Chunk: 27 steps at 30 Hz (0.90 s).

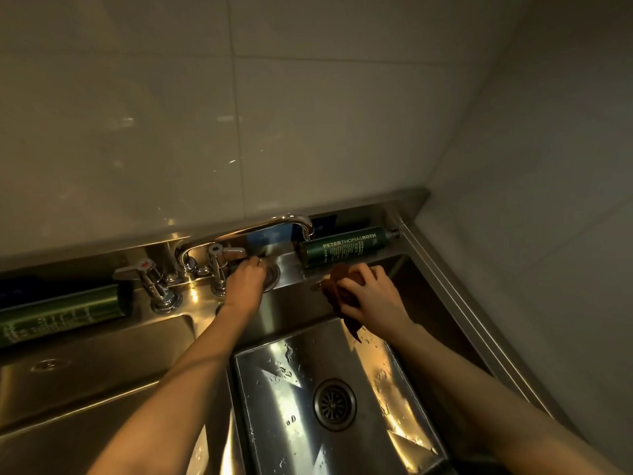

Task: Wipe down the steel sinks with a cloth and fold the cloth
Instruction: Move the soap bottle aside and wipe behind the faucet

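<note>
Facing a steel sink unit (459,296) set in a corner of pale tiled walls (308,132), you have two basins: the wet right sink (274,389), with one round drain (334,404), and the left sink (102,354). One curved faucet (246,231) stands between two lever taps (144,265). Two green bottles (346,246) lie on the rear ledge. Your right hand (373,293) clutches the one brown cloth (339,286), bunched at the right sink's rear rim. Your left hand (245,286) reaches a round steel ring (274,272); its grip cannot be told.
</note>
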{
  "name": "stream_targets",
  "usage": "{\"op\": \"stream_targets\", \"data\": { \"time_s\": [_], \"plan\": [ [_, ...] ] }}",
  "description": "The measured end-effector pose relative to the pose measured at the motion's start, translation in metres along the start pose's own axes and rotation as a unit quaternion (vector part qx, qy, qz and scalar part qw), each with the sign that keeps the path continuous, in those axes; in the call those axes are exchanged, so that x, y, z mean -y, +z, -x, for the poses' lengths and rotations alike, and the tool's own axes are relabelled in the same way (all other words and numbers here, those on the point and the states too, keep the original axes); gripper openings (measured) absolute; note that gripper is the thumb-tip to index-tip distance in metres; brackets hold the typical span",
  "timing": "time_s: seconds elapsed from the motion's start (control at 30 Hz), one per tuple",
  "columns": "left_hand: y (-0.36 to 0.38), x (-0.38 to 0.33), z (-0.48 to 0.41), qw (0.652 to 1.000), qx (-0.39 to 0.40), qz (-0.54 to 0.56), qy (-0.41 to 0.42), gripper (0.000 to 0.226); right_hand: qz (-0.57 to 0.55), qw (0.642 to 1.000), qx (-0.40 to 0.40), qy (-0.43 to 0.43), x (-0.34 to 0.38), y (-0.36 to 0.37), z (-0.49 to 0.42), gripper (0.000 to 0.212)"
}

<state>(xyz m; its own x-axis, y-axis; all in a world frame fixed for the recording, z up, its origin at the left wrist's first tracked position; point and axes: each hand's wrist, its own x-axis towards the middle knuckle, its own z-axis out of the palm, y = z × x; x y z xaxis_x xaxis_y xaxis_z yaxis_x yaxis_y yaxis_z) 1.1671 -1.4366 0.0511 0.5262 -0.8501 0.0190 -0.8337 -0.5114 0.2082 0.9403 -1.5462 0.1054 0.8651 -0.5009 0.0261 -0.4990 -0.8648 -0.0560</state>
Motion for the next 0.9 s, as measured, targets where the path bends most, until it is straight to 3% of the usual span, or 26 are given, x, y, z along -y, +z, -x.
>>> {"op": "stream_targets", "data": {
  "time_s": [0.17, 0.23, 0.33, 0.7, 0.9],
  "plan": [
    [0.011, -0.018, 0.013, 0.99, -0.1, 0.07, 0.072, 0.044, -0.002, 1.0, 0.001, 0.003, -0.023, -0.003, -0.004, 0.043],
    [0.015, -0.04, 0.015, 0.986, -0.101, 0.06, 0.117, 0.053, 0.002, 1.0, -0.001, -0.004, -0.035, -0.004, -0.008, 0.044],
    [0.02, -0.08, 0.005, 0.98, -0.103, 0.06, 0.162, 0.048, 0.01, 1.0, 0.002, -0.007, -0.061, -0.007, -0.014, 0.044],
    [0.034, -0.169, -0.08, 0.994, -0.078, -0.042, 0.071, 0.076, 0.013, 0.999, 0.0, 0.032, -0.185, -0.002, -0.012, 0.039],
    [0.043, -0.182, -0.101, 0.995, -0.058, -0.067, 0.04, 0.062, 0.011, 1.0, 0.003, 0.019, -0.208, -0.002, -0.028, 0.044]
  ]
}}
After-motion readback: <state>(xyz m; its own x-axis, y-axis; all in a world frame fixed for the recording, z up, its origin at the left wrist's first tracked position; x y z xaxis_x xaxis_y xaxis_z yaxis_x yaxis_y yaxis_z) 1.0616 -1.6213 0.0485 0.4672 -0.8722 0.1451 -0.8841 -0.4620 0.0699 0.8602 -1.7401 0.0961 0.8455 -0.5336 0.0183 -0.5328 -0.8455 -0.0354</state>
